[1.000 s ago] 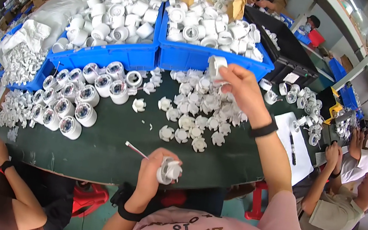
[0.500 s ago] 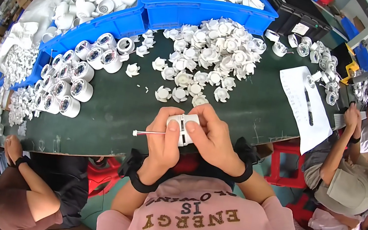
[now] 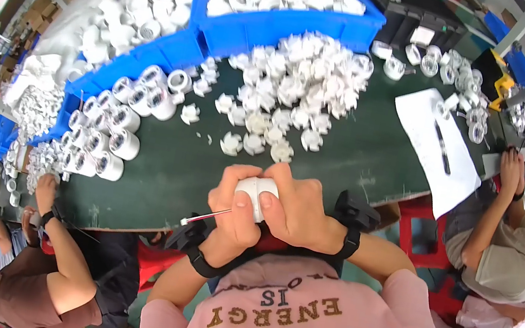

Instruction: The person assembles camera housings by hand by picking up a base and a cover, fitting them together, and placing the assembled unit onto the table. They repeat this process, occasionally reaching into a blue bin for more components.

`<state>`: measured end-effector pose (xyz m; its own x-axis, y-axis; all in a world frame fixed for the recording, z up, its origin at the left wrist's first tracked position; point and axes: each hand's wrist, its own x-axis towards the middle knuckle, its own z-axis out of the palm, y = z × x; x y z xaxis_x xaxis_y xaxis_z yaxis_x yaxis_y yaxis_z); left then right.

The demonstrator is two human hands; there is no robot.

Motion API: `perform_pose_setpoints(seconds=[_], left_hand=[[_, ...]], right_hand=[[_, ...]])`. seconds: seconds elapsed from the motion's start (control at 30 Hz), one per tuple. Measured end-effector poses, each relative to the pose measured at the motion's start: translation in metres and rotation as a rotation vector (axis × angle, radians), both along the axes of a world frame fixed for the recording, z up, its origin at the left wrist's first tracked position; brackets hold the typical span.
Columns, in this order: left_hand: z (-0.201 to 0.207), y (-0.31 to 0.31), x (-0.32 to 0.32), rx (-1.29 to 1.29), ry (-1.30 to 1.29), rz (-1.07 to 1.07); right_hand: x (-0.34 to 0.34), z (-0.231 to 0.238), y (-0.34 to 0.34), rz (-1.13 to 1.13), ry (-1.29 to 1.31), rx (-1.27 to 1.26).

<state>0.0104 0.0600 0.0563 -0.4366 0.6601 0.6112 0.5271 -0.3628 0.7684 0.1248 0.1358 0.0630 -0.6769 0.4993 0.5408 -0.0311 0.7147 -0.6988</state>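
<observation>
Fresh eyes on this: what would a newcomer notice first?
Likely the white housing held between the left hand and right hand, low in the middle. Beyond it, white petal-shaped parts heap up on the green table. Blue bins piled with white cylindrical parts stand behind.

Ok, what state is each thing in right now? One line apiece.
Left hand, closed on the white housing
Right hand, closed on it too
White housing, held between both hands
Cable, sticking out leftward, end free
Blue bins, uncovered, heaped full
Pen, lying on the paper
Petal-shaped parts, loosely piled
White cylinders, grouped closely
</observation>
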Motion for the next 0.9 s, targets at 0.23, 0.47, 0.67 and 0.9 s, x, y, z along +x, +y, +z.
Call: perform_pose_setpoints(seconds=[0.23,0.47,0.67,0.9], left_hand=[[0.001,0.026,-0.033,-0.525,-0.112,-0.145],[0.052,0.057,-0.008,-0.627,0.428,-0.855],[0.057,0.178,-0.231,-0.438,0.159,-0.06],[0.079,0.297,-0.338,-0.697,1.109,0.333]], right_hand=[[0.006,-0.022,0.012,-0.058,-0.079,-0.447],[0.051,-0.043,0.027,-0.193,0.288,-0.947],[0.071,-0.062,0.055,-0.437,0.063,-0.446],[0.079,-0.058,0.046,-0.566,0.115,-0.34]])
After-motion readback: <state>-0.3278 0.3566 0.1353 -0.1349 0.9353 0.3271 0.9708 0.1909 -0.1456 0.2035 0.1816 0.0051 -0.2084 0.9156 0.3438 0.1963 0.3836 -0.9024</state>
